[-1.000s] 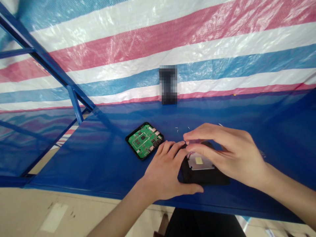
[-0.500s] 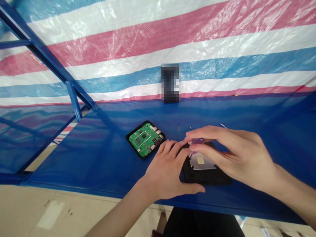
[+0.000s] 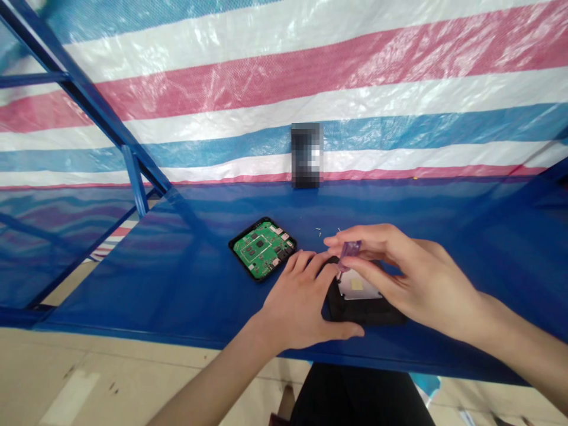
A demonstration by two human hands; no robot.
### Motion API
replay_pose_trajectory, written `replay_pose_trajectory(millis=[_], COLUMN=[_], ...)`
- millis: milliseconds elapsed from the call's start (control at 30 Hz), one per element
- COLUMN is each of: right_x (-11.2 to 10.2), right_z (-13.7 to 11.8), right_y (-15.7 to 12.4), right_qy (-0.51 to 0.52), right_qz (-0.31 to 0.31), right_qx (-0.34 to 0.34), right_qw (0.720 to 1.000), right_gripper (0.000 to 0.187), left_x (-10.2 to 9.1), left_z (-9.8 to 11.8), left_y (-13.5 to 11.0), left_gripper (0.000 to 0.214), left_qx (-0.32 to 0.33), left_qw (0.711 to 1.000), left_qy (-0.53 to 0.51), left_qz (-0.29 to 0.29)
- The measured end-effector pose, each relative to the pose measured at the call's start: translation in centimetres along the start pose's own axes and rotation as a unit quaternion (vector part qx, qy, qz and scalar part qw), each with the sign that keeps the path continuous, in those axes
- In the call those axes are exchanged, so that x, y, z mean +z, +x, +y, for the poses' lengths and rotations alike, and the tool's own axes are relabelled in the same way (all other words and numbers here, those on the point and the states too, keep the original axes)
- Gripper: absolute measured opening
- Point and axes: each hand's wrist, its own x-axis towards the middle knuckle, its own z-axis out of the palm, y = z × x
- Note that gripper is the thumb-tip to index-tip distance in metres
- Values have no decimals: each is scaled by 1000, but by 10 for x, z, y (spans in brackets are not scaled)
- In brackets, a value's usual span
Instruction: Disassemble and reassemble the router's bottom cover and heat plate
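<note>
Between the thumb and fingers of my right hand (image 3: 412, 275) is a small screwdriver (image 3: 349, 253) with a translucent purple handle. Its lower end points at the upper left corner of a metal plate (image 3: 355, 285), which carries a pale square pad. That plate sits in a black plastic cover (image 3: 368, 312) on the table. My left hand (image 3: 299, 305) holds the cover's left side, thumb along the near edge and fingers at the far corner. The screwdriver's tip is hard to make out, and my right hand hides the cover's right part.
A black case with a green circuit board (image 3: 261, 248) lies left of my hands on the blue table (image 3: 146, 284). Several small screws (image 3: 318, 231) lie beyond my fingers. A blurred dark object (image 3: 306, 155) stands at the back against the striped sheet (image 3: 222, 97). Blue metal bars (image 3: 95, 112) rise at left.
The screwdriver's handle has tipped more upright, and my right fingers have shifted around it. My left hand keeps its place on the cover. The view has tilted slightly.
</note>
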Motion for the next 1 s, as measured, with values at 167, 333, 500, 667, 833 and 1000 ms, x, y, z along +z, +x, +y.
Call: replay_pose_trajectory(millis=[167,333,500,667,833,1000], right_x=[0,1,-2,-3,-5,-3], right_z=[0,-2,-2,-5,-10,-14], right_y=[2,1,1,3,2,2], right_qy=[8,8,23,-38,-20,-39], right_qz=[25,54,26,81,3,49], right_qx=[18,54,48,-8,8,-37], right_qw=[999,997,998,996,1000,997], right_gripper=[17,17,21,9,27,8], left_x=[-1,-3,-3,-4,-4,-2], left_z=[1,1,1,2,1,0], left_y=[1,1,1,1,1,1], left_gripper=[79,77,76,77,73,79], left_qx=[0,3,4,1,4,7], left_qw=[1000,1000,1000,1000,1000,1000], left_qy=[0,0,1,5,6,-1], left_qz=[0,6,7,7,8,6])
